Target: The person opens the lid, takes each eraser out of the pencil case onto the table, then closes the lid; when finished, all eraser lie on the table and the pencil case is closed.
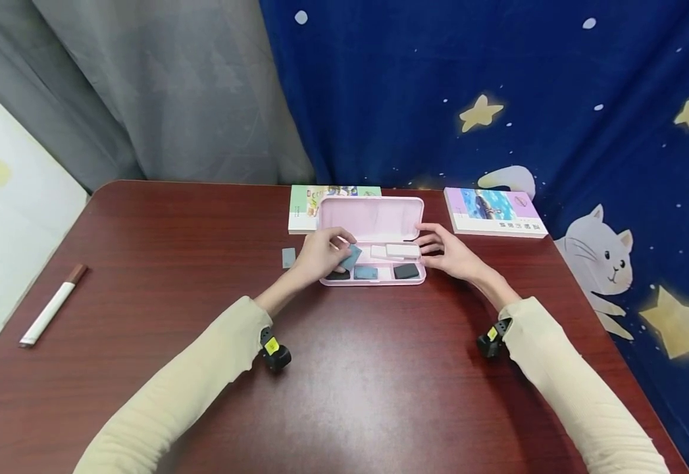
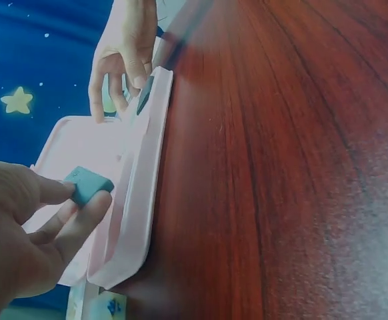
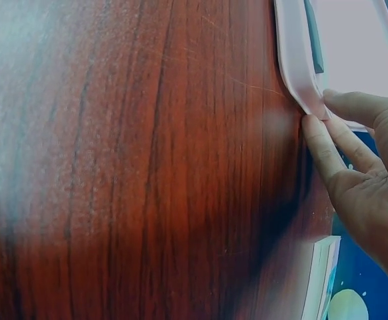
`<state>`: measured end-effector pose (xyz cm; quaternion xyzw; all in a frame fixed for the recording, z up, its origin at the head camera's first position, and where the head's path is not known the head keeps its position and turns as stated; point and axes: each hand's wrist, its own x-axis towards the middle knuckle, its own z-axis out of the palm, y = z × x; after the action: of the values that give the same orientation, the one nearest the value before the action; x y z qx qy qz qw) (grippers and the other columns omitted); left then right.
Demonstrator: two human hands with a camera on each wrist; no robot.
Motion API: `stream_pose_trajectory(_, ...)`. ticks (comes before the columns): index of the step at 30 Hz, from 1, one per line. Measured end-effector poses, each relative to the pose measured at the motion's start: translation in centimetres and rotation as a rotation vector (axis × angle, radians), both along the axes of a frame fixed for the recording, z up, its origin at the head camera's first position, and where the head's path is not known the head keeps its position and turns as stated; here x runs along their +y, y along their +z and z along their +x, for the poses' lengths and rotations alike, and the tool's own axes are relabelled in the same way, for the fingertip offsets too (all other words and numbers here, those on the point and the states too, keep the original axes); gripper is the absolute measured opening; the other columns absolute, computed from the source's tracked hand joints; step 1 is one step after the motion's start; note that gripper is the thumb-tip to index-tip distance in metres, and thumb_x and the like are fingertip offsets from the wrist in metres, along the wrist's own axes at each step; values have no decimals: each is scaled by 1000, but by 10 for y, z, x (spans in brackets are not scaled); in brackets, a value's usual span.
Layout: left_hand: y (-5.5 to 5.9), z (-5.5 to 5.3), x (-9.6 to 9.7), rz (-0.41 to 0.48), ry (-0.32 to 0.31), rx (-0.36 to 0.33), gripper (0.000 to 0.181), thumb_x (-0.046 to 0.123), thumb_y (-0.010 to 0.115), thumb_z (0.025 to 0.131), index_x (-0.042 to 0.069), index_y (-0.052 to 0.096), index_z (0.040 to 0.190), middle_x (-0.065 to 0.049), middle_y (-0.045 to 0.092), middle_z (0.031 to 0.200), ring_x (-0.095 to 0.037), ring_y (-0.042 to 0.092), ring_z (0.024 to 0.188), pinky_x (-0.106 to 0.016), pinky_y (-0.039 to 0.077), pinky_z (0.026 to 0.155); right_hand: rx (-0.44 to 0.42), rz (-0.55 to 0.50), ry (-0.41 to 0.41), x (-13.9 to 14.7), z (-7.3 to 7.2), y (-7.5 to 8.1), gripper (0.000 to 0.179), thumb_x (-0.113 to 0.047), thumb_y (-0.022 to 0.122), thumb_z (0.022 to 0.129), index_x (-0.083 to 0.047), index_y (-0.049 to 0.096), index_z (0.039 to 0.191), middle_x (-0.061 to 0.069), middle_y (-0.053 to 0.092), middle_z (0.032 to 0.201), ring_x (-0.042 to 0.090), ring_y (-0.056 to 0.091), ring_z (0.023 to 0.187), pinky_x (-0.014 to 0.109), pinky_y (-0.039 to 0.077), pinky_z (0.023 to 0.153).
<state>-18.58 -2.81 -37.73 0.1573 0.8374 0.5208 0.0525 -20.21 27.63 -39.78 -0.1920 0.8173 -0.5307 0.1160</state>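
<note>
Block (image 1: 352,255) above case (image 1: 374,218), inside edges (image 1: 374,283) (left hand (image 1: 319,254) pinching)

Domestic interior, apparently a study corner in a home. Indicators are the blue curtain (image 1: 391,85), printed with stars (image 1: 480,113) and a cat (image 1: 601,260), the plain grey curtain (image 1: 202,99) hanging beside it, and the wood-grain table (image 1: 380,375), bearing books (image 1: 495,212), a marker (image 1: 51,313) and an open pink case (image 1: 374,219).

- Left forearm (image 1: 184,382): enters lower left, angles up toward centre.
- Left hand (image 1: 318,255): mid-frame, thumb and fingers pinching.
- Right forearm (image 1: 572,378): enters lower right.
- Right hand (image 1: 455,257): right of centre, fingers spread.
</note>
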Motion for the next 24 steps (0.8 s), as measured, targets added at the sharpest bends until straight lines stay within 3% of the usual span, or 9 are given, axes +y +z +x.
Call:
stream_pose_trajectory(4, -3, 2, -9, 43, 28, -20, 17, -2, 64, 88, 0, 68, 105, -14, 63, 86, -22, 66, 62, -33, 58, 54, 6, 13, -1, -1, 1, 1, 68, 15, 63, 84, 4, 32, 143, 31, 52, 124, 42, 51, 114, 37, 50, 92)
stream_pose_trajectory(7, -5, 2, -18, 95, 71, -16, 17, -4, 65, 87, -1, 68, 103, -14, 64, 85, -22, 66, 61, -35, 59, 55, -2, 17, -2, -1, 1, 2, 68, 14, 64, 85, 3, 32, 144, 30, 52, 124, 41, 50, 115, 31, 50, 91)
stream_pose_trajectory(11, -8, 0, -29, 90, 135, 49, 17, -2, 70, 85, 0, 70, 101, -12, 66, 84, -19, 65, 65, -31, 59, 56, -3, 30, -13, 2, 0, 1, 68, 12, 65, 85, 1, 33, 144, 29, 53, 124, 40, 51, 115, 33, 50, 92)
stream_pose_trajectory(14, -9, 0, -38, 36, 180, 80, 16, 2, 72, 85, 3, 72, 100, -10, 69, 84, -15, 65, 67, -25, 57, 59, 3, 41, -13, 2, 0, 1, 67, 11, 65, 85, 1, 33, 144, 29, 53, 124, 40, 51, 114, 38, 49, 94)
stream_pose_trajectory(21, -7, 0, -61, 230, 229, -154, 22, 2, 69, 87, -1, 68, 108, -17, 66, 91, -17, 69, 65, -35, 59, 62, 7, 39, -3, 0, 1, 1, 67, 13, 64, 85, 2, 33, 143, 30, 53, 124, 41, 51, 114, 54, 44, 97)
stream_pose_trajectory(24, -6, 0, -74, 275, 251, -203, 25, 2, 68, 88, -2, 66, 112, -18, 63, 94, -17, 70, 65, -36, 59, 65, 16, 43, -9, 0, 1, 1, 67, 14, 64, 85, 3, 33, 143, 30, 53, 123, 41, 51, 114, 55, 43, 97)
